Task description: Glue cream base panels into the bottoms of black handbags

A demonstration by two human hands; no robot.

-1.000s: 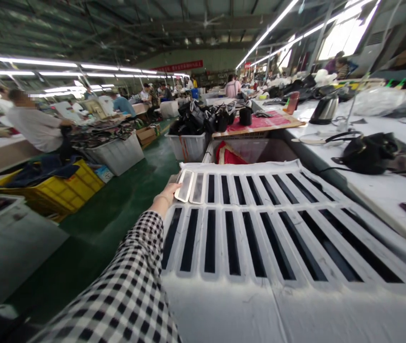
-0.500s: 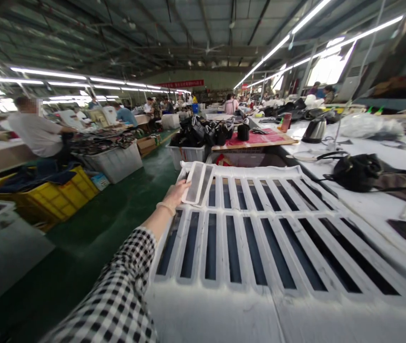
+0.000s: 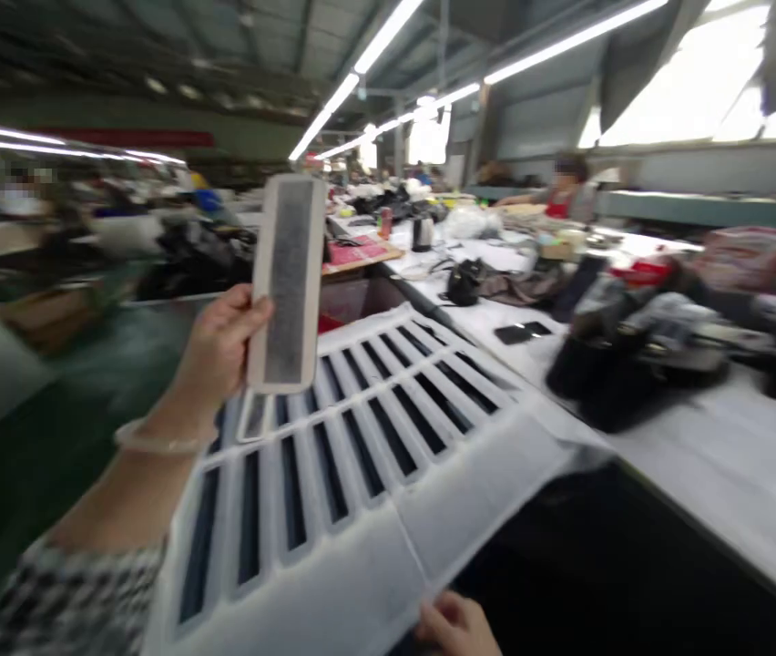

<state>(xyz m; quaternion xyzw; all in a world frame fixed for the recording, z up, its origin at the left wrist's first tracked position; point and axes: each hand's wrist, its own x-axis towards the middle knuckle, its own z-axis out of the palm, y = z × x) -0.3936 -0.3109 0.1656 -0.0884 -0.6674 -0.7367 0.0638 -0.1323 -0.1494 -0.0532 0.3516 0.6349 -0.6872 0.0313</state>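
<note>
My left hand (image 3: 224,342) is closed on a flat, oblong panel (image 3: 285,282) with a pale border and a dark grey strip down its middle. It holds the panel upright by the left edge, above a white slotted sheet (image 3: 361,565). Below the panel, the end of another pale-bordered strip (image 3: 256,416) lies on the sheet, the rest hidden. The sheet has two rows of long, narrow openings showing dark beneath. At the bottom of the view, my right hand (image 3: 457,626) has curled fingers at the sheet's front edge; whether they grip it is unclear.
A white table (image 3: 716,456) runs along the right, bearing a phone (image 3: 523,333), a black bag (image 3: 466,282) and a heap of dark items (image 3: 634,355). Beyond stands a kettle (image 3: 422,233). A person (image 3: 566,196) is farther back, and a green floor lies left.
My left hand has lifted the panel off the slotted sheet and raised it upright. My right hand has come into view at the bottom. The view has turned right.
</note>
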